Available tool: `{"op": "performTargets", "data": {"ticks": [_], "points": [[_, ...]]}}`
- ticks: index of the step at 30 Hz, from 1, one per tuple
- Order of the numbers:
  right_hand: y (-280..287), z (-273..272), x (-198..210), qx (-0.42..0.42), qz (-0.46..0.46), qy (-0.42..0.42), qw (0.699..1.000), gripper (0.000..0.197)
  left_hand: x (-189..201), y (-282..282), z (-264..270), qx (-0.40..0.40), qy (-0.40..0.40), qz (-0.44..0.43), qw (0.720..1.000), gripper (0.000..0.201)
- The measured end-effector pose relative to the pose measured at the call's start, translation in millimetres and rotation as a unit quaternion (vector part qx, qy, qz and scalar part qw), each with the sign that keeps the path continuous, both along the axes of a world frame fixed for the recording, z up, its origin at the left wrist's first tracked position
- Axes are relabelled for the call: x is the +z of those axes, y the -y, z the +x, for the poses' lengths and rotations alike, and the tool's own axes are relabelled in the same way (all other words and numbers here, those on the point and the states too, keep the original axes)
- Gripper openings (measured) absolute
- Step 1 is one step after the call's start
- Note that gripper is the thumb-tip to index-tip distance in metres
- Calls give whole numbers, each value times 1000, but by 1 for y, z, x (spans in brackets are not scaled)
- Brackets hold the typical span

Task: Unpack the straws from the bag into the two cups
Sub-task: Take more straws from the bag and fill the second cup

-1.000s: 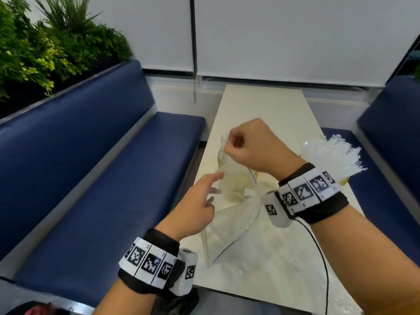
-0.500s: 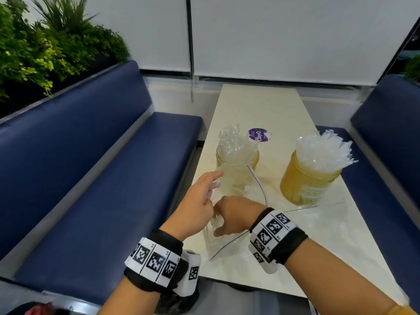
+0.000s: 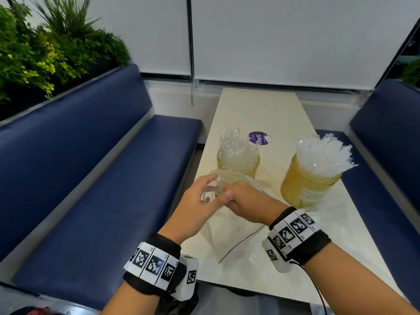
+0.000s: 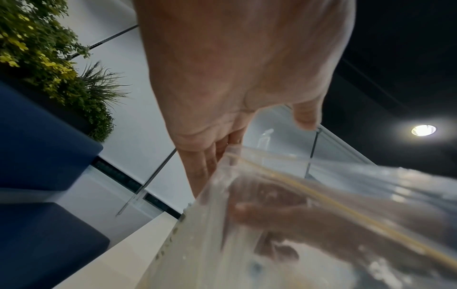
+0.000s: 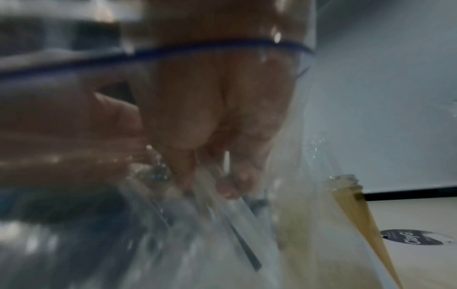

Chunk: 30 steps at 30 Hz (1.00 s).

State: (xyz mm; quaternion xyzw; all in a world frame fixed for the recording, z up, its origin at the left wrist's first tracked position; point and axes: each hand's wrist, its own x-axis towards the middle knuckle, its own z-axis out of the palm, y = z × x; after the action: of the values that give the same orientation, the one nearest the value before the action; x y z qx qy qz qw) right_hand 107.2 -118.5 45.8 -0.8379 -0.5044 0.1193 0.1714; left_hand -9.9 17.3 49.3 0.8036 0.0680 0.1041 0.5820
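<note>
My right hand (image 3: 244, 201) reaches inside the clear zip-top plastic bag (image 3: 229, 237) on the pale table (image 3: 256, 110), fingers curled round wrapped clear straws (image 5: 237, 207) pointing away from me. My left hand (image 3: 195, 206) pinches the bag's mouth. Beyond stand two amber straw-filled cups (image 3: 309, 189).

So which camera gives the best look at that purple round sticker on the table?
The head view: the purple sticker lies whole on the table behind the left cup. The right wrist view shows it dim and low, at its edge. The left wrist view misses it.
</note>
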Motion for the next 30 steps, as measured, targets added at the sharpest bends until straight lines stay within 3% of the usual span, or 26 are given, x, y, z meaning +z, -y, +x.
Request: {"op": "performTargets", "data": {"ticks": [3, 6, 11, 16, 19, 21, 25, 28, 30], "points": [[2, 3, 17, -35, 68, -34, 996, 22, -7, 0, 2, -16, -16, 51, 998, 89], [1, 3, 37, -73, 100, -42, 991, 21, -17, -1, 7, 9, -35, 102, 994, 96], [-2, -5, 79, -53, 167, -72, 982, 21, -32, 6, 20, 69, -16, 118, 991, 81], [-9, -12, 98, -25, 208, -103, 972, 14, -33, 11, 35, 121, 45, 96, 987, 23], [-11, -9, 101, -44, 213, -50, 975, 31, -37, 11, 40, 122, 51, 103, 986, 36], [-13, -5, 114, -72, 264, -14, 962, 44, -41, 11, 42, 122, 50, 117, 984, 39], [-27, 1, 144, -67, 394, 66, 914, 33, -43, 14, 43, 116, 46, 121, 985, 39], [-40, 5, 132, -45, 284, 126, 949, 43, -36, 17, 44, 116, 65, 98, 986, 40], [-44, 3, 112, -37, 195, 159, 967, 37, -33, 18, 46, 124, 72, 80, 986, 38]]}}
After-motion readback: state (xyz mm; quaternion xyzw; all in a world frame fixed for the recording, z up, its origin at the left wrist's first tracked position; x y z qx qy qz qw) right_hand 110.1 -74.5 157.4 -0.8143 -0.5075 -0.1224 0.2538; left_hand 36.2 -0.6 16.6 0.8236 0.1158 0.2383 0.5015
